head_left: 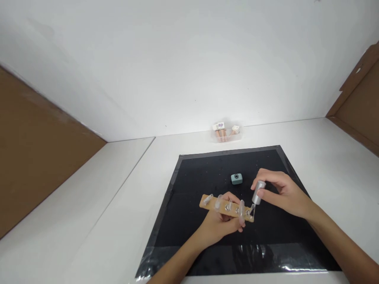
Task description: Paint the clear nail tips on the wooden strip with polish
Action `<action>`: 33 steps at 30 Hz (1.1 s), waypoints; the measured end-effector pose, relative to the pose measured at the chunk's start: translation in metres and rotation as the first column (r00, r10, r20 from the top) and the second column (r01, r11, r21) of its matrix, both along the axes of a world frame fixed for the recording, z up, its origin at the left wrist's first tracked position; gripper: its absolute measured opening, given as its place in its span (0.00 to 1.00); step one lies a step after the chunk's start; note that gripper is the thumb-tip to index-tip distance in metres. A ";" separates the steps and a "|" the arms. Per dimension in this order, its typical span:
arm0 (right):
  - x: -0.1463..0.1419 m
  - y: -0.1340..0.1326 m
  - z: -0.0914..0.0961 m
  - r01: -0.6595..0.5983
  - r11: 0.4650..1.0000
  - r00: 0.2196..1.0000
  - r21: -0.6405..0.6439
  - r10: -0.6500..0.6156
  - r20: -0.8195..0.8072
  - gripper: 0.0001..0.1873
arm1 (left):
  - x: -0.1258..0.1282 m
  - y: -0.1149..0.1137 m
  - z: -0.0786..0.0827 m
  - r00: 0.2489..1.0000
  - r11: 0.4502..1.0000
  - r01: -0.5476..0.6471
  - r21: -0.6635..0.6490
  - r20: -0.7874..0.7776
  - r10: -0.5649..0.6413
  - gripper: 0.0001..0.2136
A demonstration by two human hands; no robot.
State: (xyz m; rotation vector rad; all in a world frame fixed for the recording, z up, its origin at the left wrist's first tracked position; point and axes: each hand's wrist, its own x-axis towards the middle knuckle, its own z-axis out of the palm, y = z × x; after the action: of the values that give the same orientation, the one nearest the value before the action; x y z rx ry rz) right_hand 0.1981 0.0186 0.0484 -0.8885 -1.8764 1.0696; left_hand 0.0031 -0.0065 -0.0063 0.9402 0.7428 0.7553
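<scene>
My left hand (220,225) is closed around a narrow wooden strip (207,202) that carries several clear false nail tips, holding it just above a black mat (192,185). My right hand (284,191) pinches a silver cap with a small brush (257,195), its tip touching the nail tip at the right end of the strip. A small teal bottle (236,178) stands open on the mat just behind the strip.
The mat lies on a white table (118,221) with white walls behind. A clear container (226,132) with a few small bottles sits at the back edge. Brown cardboard panels stand at the far left (35,157) and far right (361,102).
</scene>
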 end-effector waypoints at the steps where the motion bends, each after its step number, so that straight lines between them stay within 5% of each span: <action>1: 0.001 0.000 0.000 0.029 1.000 1.000 0.003 -0.029 -0.007 0.10 | 0.000 0.000 -0.001 1.000 1.000 -0.005 0.004 0.017 0.005 0.19; 5: 0.003 -0.001 -0.001 0.082 0.997 0.991 0.000 -0.082 -0.104 0.10 | -0.002 0.001 -0.003 0.999 1.000 -0.028 0.003 0.046 0.028 0.19; 9: 0.001 -0.005 -0.001 -0.019 1.000 0.982 0.019 0.022 -0.185 0.08 | -0.003 0.002 -0.002 0.998 0.999 -0.035 -0.005 0.053 0.035 0.19; 13: -0.002 -0.005 -0.001 -0.064 0.997 0.986 0.051 0.071 -0.149 0.05 | -0.004 0.002 -0.002 0.997 0.999 -0.042 0.000 0.061 0.042 0.18; 19: 0.002 -0.003 -0.002 0.052 0.997 0.989 0.055 -0.044 -0.139 0.04 | -0.004 0.002 -0.004 0.995 0.999 -0.045 -0.004 0.084 0.045 0.18; 26: 0.002 -0.004 -0.004 -0.065 0.991 0.977 0.117 0.087 -0.194 0.06 | -0.002 0.003 -0.001 0.992 0.998 -0.058 -0.031 0.114 0.061 0.20; 33: 0.003 -0.003 -0.003 -0.009 0.988 0.982 0.157 0.039 -0.187 0.09 | -0.002 0.002 0.002 0.991 0.996 -0.064 -0.061 0.114 0.070 0.20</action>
State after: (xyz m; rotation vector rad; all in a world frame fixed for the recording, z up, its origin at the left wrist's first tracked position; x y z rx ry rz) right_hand 0.2010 0.0154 0.0450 -0.6527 -1.7876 0.9717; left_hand 0.0010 -0.0043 -0.0040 0.8156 0.6930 0.8366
